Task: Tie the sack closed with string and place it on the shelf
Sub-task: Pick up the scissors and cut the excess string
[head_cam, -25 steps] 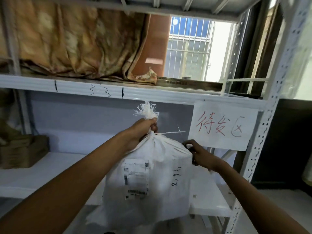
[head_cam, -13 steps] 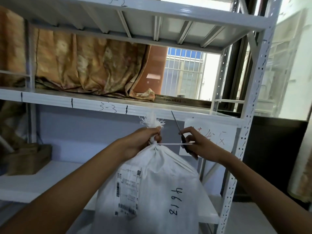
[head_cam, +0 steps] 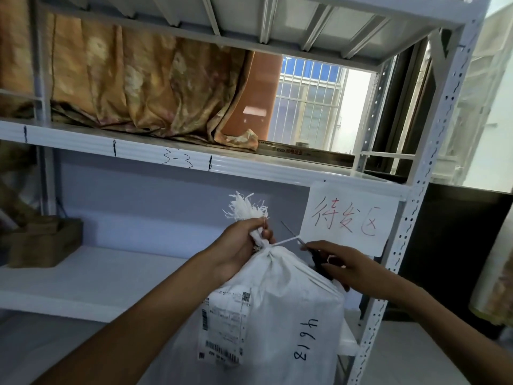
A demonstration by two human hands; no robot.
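A white woven sack (head_cam: 277, 315) with a shipping label and handwritten digits hangs in front of the lower shelf (head_cam: 97, 273). My left hand (head_cam: 238, 245) grips its gathered neck just under the frayed top (head_cam: 244, 207). A white string (head_cam: 286, 241) is wound tight around the neck, and its loose tail runs right and slightly up. My right hand (head_cam: 341, 268) holds dark scissors (head_cam: 291, 232) with the thin blades at the end of that tail.
A paper sign (head_cam: 349, 218) with red writing hangs from the upper shelf edge, right behind my right hand. A brown box (head_cam: 41, 243) sits at the left of the lower shelf. Orange cloth (head_cam: 138, 87) fills the upper shelf. A perforated white post (head_cam: 410, 218) stands at the right.
My right hand rose from the sack's side and brought the scissors to the string tail. My left hand has kept its grip on the neck.
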